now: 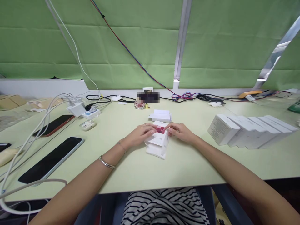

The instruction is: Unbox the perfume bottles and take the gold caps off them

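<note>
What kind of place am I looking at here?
Probably a shared work desk by covered windows: a power strip with chargers and cables, a row of white boxes on the right, and green blinds behind the table.

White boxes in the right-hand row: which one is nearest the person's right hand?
The leftmost box, at the row's end toward the right hand. Its printed side shows broadly; the other boxes stand farther right.
</note>
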Tool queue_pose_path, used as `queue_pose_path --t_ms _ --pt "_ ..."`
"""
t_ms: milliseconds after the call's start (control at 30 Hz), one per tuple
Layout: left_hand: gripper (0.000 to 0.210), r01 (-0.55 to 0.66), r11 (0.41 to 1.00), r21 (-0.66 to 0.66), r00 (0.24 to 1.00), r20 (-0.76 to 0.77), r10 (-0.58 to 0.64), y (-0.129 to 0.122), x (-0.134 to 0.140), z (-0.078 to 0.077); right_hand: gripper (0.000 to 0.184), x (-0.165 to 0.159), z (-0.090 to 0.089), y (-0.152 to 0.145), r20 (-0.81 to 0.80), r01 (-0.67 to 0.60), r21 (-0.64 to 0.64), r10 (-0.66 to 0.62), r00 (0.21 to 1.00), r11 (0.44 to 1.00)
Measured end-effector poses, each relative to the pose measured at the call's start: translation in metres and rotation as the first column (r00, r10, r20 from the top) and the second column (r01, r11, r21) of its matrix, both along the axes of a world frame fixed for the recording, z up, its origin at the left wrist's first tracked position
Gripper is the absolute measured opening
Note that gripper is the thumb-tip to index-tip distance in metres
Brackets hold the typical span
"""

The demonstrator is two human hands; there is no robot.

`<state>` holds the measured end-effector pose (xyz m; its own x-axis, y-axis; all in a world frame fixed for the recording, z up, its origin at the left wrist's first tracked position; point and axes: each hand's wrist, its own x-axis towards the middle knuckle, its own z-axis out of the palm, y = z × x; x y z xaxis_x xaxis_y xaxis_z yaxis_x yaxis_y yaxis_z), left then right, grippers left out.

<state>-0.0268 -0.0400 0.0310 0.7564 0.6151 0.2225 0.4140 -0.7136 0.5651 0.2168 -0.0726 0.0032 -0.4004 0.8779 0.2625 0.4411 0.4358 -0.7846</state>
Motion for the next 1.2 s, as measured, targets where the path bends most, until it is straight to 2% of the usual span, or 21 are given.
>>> queue_pose_path --t_ms 100,200,267,367,467,633,767,900,1033,1200 --pt "0.046 0.019 0.999 0.028 0.999 0.028 -0.019 0.000 -0.003 0.002 0.039 0.002 0.002 0.000 0.099 -0.069 0.031 0.065 0.993 0.997" --pt "0.041 0.104 0.974 0.199 0.994 0.023 -0.111 0.000 -0.006 0.004 0.052 0.001 0.001 0.001 0.207 -0.098 0.021 0.092 0.974 0.995" --pt "0.040 0.162 0.946 0.281 0.987 -0.054 -0.153 0.003 -0.006 0.004 0.051 0.001 -0.001 0.002 0.242 -0.047 0.048 0.034 0.970 0.998" --pt "0.058 0.196 0.947 0.254 0.960 -0.248 -0.132 0.008 -0.006 0.000 0.040 0.003 -0.003 0.006 0.253 0.065 0.121 -0.094 0.963 0.990" --pt "0.068 0.153 0.964 0.216 0.925 -0.375 -0.063 0.009 -0.006 -0.002 0.032 0.005 -0.004 0.009 0.263 0.135 0.167 -0.176 0.949 0.977" --pt "0.072 0.056 0.969 0.242 0.916 -0.399 0.047 0.004 -0.004 0.004 0.034 0.005 -0.008 0.010 0.219 0.123 0.122 -0.148 0.964 0.985" --pt "0.074 -0.055 0.960 0.275 0.908 -0.387 0.163 0.004 -0.003 0.004 0.040 0.005 -0.009 0.010 0.201 0.084 0.082 -0.099 0.975 0.993" --pt "0.074 -0.216 0.945 0.245 0.888 -0.353 0.294 0.009 -0.006 0.001 0.058 0.009 -0.007 0.010 0.258 0.025 0.034 -0.033 0.965 0.999" --pt "0.076 -0.182 0.975 0.124 0.923 -0.321 0.213 0.013 -0.011 -0.002 0.072 0.011 -0.009 0.011 0.280 0.014 0.012 -0.017 0.960 1.000" --pt "0.080 -0.158 0.983 0.089 0.937 -0.301 0.178 0.013 -0.010 -0.001 0.064 0.010 -0.012 0.012 0.265 0.052 0.046 -0.062 0.962 0.998"
